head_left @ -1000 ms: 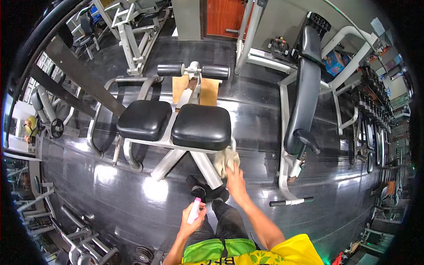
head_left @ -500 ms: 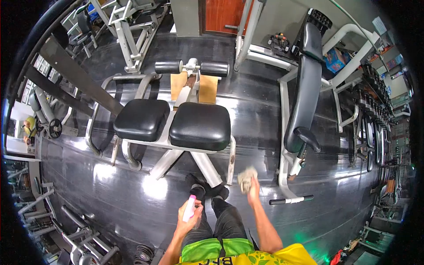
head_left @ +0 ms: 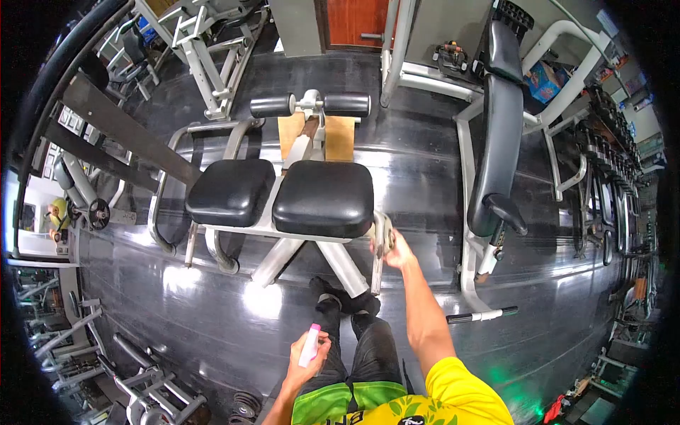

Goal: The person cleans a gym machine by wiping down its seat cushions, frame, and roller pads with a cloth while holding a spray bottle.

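Observation:
My left hand is wrapped round a white bottle with a pink cap, low in front of my legs. My right hand is at the curved metal handle beside the bench, with the light cloth pressed against it. Much of the cloth is hidden behind the handle and the fingers. Two black padded seats lie on the grey frame just left of that handle, and black foam rollers stand beyond them.
A tall padded bench stands on the right, its low bar near the floor. Dumbbell racks line the far right. More machines are at the lower left. A person in yellow is at the far left.
My right hand has moved from open floor right of the bench up and left to the handle, with the cloth. My left hand still holds the bottle. The view has shifted slightly.

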Available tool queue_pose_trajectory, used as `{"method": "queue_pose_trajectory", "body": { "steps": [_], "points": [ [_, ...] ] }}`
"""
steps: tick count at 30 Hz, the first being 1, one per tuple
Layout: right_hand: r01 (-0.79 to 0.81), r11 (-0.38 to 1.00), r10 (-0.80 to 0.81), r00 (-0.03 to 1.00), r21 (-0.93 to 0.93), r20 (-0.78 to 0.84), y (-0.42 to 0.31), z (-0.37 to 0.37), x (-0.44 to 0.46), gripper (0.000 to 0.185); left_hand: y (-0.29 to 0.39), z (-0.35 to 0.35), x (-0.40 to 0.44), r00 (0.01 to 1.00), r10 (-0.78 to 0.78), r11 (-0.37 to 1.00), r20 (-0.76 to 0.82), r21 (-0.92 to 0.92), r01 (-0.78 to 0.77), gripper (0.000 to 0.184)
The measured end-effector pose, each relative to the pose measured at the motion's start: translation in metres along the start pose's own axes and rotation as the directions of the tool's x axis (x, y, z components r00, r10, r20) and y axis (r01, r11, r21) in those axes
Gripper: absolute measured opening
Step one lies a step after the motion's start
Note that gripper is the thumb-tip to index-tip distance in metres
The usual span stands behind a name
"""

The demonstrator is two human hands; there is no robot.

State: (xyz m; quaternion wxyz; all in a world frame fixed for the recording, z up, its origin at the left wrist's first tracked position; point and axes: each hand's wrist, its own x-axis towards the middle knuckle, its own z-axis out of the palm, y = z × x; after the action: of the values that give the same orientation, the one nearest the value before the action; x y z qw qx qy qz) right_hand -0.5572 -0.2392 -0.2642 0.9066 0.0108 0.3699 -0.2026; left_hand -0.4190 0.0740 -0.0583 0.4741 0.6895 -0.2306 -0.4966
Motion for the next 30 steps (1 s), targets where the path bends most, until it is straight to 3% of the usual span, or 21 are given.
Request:
{"method": "queue_pose_trajectory", "body": {
  "steps": [4, 5, 6, 7, 9, 10, 11, 13, 14, 16, 21, 23, 25, 26, 29, 30],
  "points": [
    [-0.119, 0.985, 0.13, 0.988, 0.125, -0.083, 0.052, -0.039, -0.039, 0.042, 0.006, 0.002, 0.005, 1.0, -0.014, 1.0, 0.014, -0.004, 0.014, 0.02],
    [-0.087, 0.995, 0.088, 0.996, 0.044, -0.004, 0.067, -0.053, -0.052, 0.042, 0.007, 0.003, 0.006, 1.0, -0.006, 1.0, 0.006, 0.001, 0.006, 0.019],
    [-0.066, 0.998, 0.065, 0.994, -0.012, -0.092, 0.083, -0.053, -0.071, 0.044, 0.007, 0.004, 0.006, 1.0, 0.001, 1.0, -0.001, 0.007, -0.001, 0.019],
    [-0.138, 0.99, 0.139, 0.984, 0.019, -0.111, 0.097, -0.063, -0.081, 0.046, 0.007, 0.004, 0.007, 1.0, 0.005, 1.0, 0.006, 0.006, -0.005, 0.019],
    [-0.174, 0.967, 0.168, 0.985, -0.187, -0.048, 0.12, -0.079, -0.104, 0.043, 0.007, 0.007, 0.01, 1.0, -0.011, 0.999, 0.025, 0.052, 0.01, 0.019],
    [-0.203, 0.955, 0.161, 0.967, -0.217, -0.198, 0.142, -0.12, -0.097, 0.042, 0.01, 0.011, 0.01, 0.999, 0.004, 0.999, 0.031, 0.049, -0.006, 0.019],
    [-0.31, 0.87, 0.179, 0.923, -0.382, -0.341, 0.139, -0.101, -0.121, 0.043, 0.013, 0.014, 0.009, 0.999, 0.02, 0.999, 0.04, 0.036, -0.021, 0.019],
    [-0.245, 0.939, 0.207, 0.962, -0.24, -0.176, 0.148, -0.113, -0.136, 0.043, 0.021, 0.021, 0.003, 0.998, 0.044, 0.999, 0.045, 0.015, -0.045, 0.02],
    [-0.238, 0.938, 0.199, 0.965, -0.253, -0.171, 0.145, -0.11, -0.146, 0.043, 0.029, 0.024, -0.002, 0.998, 0.037, 0.998, 0.06, 0.044, -0.04, 0.02],
    [-0.082, 0.988, 0.066, 0.99, -0.13, -0.122, 0.135, -0.095, -0.172, 0.043, 0.035, 0.03, -0.006, 0.996, 0.053, 0.996, 0.068, 0.068, -0.057, 0.02],
    [0.037, 0.973, -0.062, 0.993, -0.229, -0.102, 0.104, -0.05, -0.21, 0.043, 0.036, 0.043, -0.025, 0.971, 0.224, 0.969, 0.087, 0.088, -0.231, 0.02],
    [0.07, 0.965, -0.107, 0.985, -0.252, -0.134, 0.093, -0.034, -0.222, 0.042, 0.039, 0.047, -0.034, 0.981, 0.18, 0.981, 0.075, 0.056, -0.184, 0.021],
    [0.1, 0.969, -0.108, 0.994, -0.228, -0.022, 0.086, -0.034, -0.222, 0.043, 0.039, 0.048, -0.039, 0.965, 0.251, 0.965, 0.075, 0.056, -0.256, 0.021],
    [0.103, 0.973, -0.104, 0.995, -0.207, 0.006, 0.082, -0.033, -0.222, 0.04, 0.038, 0.048, -0.042, 0.979, 0.19, 0.981, 0.075, 0.024, -0.192, 0.026],
    [0.117, 0.974, -0.109, 0.993, -0.192, 0.051, 0.076, -0.04, -0.216, 0.031, 0.039, 0.051, -0.048, 0.977, 0.211, 0.974, 0.029, -0.09, -0.208, 0.031],
    [0.139, 0.96, -0.137, 0.99, -0.244, 0.029, 0.074, -0.043, -0.215, 0.03, 0.038, 0.051, -0.047, 0.954, 0.3, 0.953, 0.002, 0.033, -0.3, 0.04]
  ]
}}
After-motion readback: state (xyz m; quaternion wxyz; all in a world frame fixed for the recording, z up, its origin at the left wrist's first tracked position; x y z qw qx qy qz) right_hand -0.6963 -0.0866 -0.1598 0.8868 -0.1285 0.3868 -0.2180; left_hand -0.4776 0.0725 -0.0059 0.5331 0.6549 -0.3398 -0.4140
